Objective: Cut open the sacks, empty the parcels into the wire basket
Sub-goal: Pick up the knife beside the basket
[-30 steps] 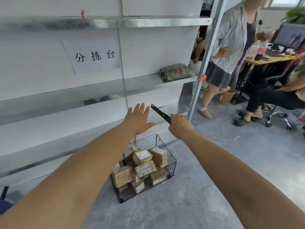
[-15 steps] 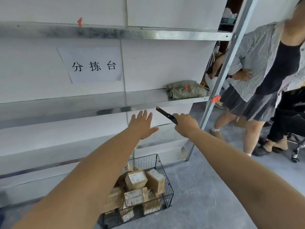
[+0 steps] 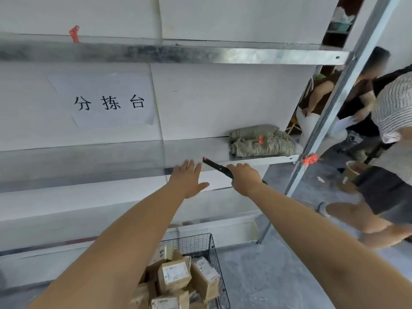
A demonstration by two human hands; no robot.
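Head view: both arms reach out toward the metal rack.

Left hand [image 3: 189, 177]: fingers straight and close together, thumb out, palm down, holding nothing. It hovers just below the front edge of the middle shelf [image 3: 196, 149].

Right hand [image 3: 244, 177]: fingers curled round the handle of a black knife [image 3: 215, 166]. The free end points up and to the left, close to the shelf edge and just beside the left fingertips. Contact between them: cannot tell.

Progress (judgement):
- Wire basket [image 3: 196, 244] stands on the floor under the arms, heaped with brown cardboard parcels [image 3: 176, 274] to about its rim.
- Two grey-green sacks [image 3: 260, 141] lie rolled and flat at the right end of the middle shelf, with a red tie [image 3: 260, 139] showing between them. They look emptied.
- No full sack is in view, so cutting and emptying appear done for these two. Anything left to do is out of frame.
- Whether the knife is headed for the shelf: cannot tell.

Surroundings:
- The rack has galvanised shelves and white back panels.
- A paper sign [image 3: 107, 101] with three printed characters is fixed to the panel above the middle shelf.
- The slanted upright post [image 3: 334, 103] at the rack's right end carries a second red tie.
- The floor [image 3: 278, 275] is grey and marbled.
- Right of the post stands a person in a striped shirt [image 3: 392, 108], with another person [image 3: 321, 97] farther back, both well apart from the basket
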